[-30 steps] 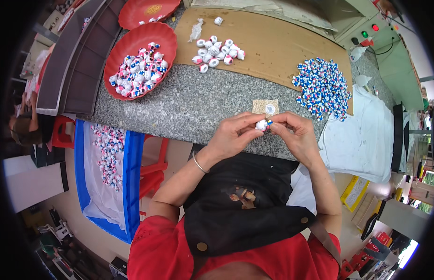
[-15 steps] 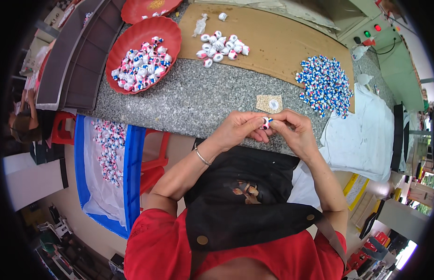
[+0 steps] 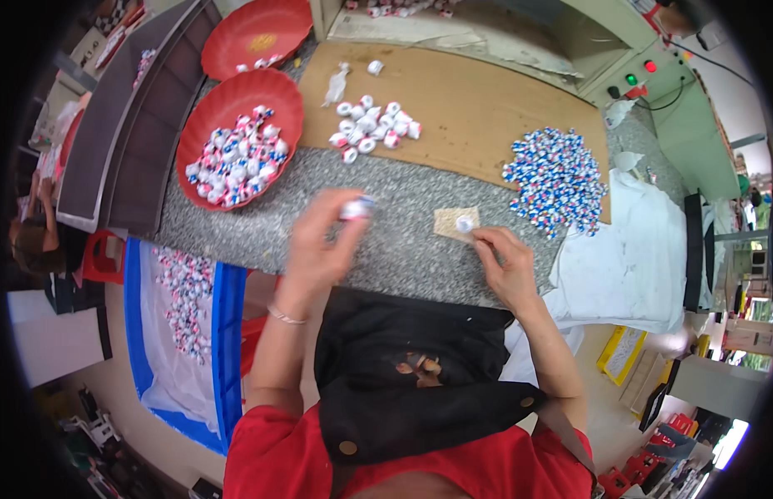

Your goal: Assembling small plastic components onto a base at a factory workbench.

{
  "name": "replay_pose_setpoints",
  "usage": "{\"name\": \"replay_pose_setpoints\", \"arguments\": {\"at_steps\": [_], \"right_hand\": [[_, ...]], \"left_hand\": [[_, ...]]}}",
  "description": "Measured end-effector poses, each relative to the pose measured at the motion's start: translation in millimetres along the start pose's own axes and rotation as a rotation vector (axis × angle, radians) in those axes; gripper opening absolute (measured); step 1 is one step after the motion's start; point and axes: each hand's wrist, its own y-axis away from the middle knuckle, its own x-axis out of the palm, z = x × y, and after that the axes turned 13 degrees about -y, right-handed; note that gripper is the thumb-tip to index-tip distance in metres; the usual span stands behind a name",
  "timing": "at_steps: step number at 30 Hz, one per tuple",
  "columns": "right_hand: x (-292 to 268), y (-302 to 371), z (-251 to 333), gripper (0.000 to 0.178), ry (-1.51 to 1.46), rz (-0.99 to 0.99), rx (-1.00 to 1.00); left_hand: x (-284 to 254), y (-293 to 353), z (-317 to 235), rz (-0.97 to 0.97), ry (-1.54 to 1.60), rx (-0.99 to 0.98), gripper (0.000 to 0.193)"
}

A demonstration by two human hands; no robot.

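Observation:
My left hand (image 3: 316,249) is raised over the grey speckled worktop, blurred by motion. Thumb and fingers pinch a small rounded white-and-blue piece (image 3: 357,207). To the right, my right hand (image 3: 509,264) has its thumb and forefinger together at the lower edge of a small beige pad (image 3: 447,222). A round white disc (image 3: 465,224) lies on that pad, just beside the fingertips; whether they grip anything is too small to tell. A cluster of white, pink-marked pieces (image 3: 370,125) lies beyond my hands, and a pile of tiny blue, white and pink parts (image 3: 557,179) at the right.
Brown cardboard (image 3: 453,125) covers the back of the worktop (image 3: 386,187). Two red scalloped dishes (image 3: 293,100) stand at the left beside a dark grey crate (image 3: 145,116). A blue bin (image 3: 228,349) holds more pieces. White cloth (image 3: 628,266) hangs at right, below a green machine (image 3: 694,133).
My hands have parted. The left has swung left with the piece, while the right has come down to the beige pad. The whole view has shifted a little.

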Motion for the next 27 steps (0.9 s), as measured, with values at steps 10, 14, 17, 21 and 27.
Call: {"name": "replay_pose_setpoints", "arguments": {"at_steps": [10, 14, 17, 21, 27], "right_hand": [[-35.3, -72.7, -46.3, 0.024, 0.555, -0.011, -0.258], [-38.7, -79.0, -55.1, 0.022, 0.640, 0.093, -0.265], [-38.9, -74.2, -55.9, 0.022, 0.677, 0.129, -0.335], [-45.5, -74.1, -63.3, 0.022, 0.594, 0.097, -0.440], [-47.8, -72.2, -40.5, 0.019, 0.531, 0.144, -0.380]], "left_hand": [[-36.8, -15.6, 26.5, -0.309, -0.469, 0.006, 0.041], [1.9, -31.1, 27.7, -0.227, -0.260, 0.127, 0.022], [20.2, -49.2, 33.9, -0.222, -0.248, 0.048, 0.015], [41.3, -64.2, 39.4, -0.203, -0.427, 0.059, 0.019], [64.3, -76.2, 54.3, -0.132, -0.663, 0.110, 0.026]]}}
